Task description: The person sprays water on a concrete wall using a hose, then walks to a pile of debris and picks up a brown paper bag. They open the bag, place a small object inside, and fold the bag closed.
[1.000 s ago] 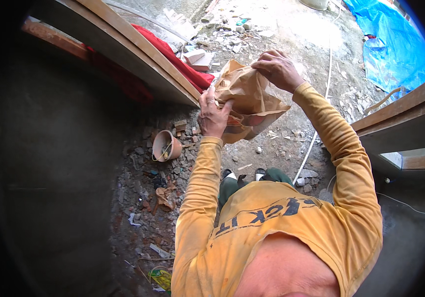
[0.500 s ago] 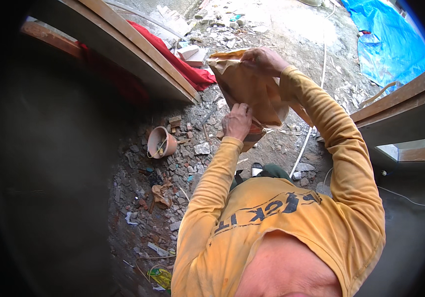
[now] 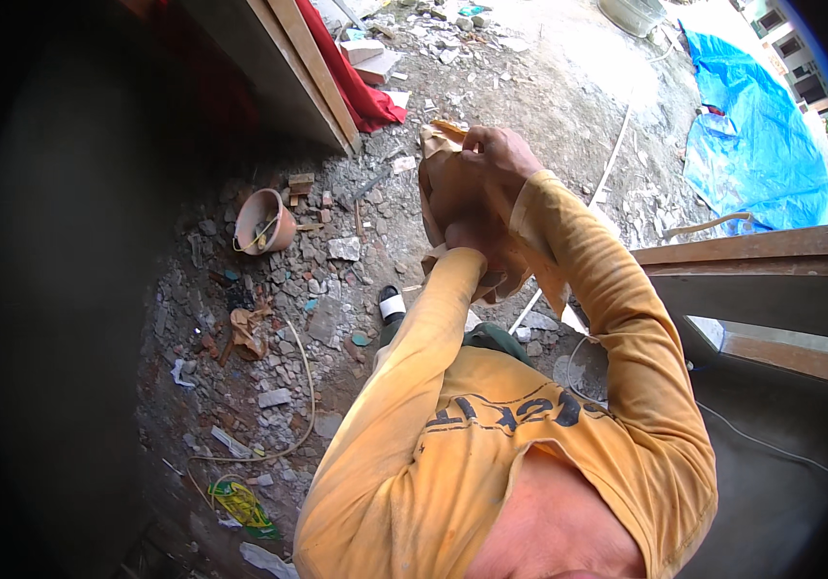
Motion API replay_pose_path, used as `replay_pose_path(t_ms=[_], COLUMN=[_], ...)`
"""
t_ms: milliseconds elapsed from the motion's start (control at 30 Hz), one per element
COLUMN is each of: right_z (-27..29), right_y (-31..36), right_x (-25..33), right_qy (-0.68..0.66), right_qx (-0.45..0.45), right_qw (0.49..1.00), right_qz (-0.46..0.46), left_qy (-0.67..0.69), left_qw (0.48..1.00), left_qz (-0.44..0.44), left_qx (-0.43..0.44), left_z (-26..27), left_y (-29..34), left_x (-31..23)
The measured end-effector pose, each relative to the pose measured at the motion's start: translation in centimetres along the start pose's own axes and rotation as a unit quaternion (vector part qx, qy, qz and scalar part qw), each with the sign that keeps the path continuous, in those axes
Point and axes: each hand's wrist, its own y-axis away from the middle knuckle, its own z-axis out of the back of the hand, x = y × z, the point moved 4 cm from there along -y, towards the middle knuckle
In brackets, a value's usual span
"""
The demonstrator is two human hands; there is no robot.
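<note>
A large brown paper bag (image 3: 443,185), creased and crumpled, hangs in front of me above the rubble. My right hand (image 3: 504,154) is closed on its upper edge, with bent fingers over the paper. Lower down, my left hand (image 3: 464,234) is pressed in against the folds of the bag. Its fingers are hidden by the paper and dim shade, so their grip cannot be made out. Loose flaps of brown paper hang below my right forearm.
A pinkish bucket (image 3: 265,222) stands on broken bricks and stones to the left. Wooden frames (image 3: 312,72) flank the opening, with red cloth (image 3: 361,96) beside the left one. A blue tarp (image 3: 756,135) lies far right. A pale hose (image 3: 310,386) curves over the rubble.
My left hand has moved deeper into the bag's folds, and the bag has become more crumpled. The view has turned, so the bucket and left frame sit further left.
</note>
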Motion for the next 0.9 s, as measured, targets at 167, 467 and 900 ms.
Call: replay_pose_path(t_ms=[167,467,900], right_z=[0.8,4.4,-7.8], right_y=[1.0,0.7,4.5], right_x=[0.3,-8.6,4.3], right_qy=[-0.067,0.046,0.140], right_qx=[0.004,-0.019,-0.142], right_qw=[0.996,0.992,0.979], right_qz=[-0.059,-0.114,-0.030], left_qy=[-0.018,-0.078,-0.189], left_qw=[0.990,0.980,0.980], left_qz=[0.109,0.071,0.057], left_qx=[0.084,-0.168,-0.038], left_z=[-2.3,7.8,14.2], left_y=[0.5,1.7,-0.9], left_x=[4.7,9.9,7.7])
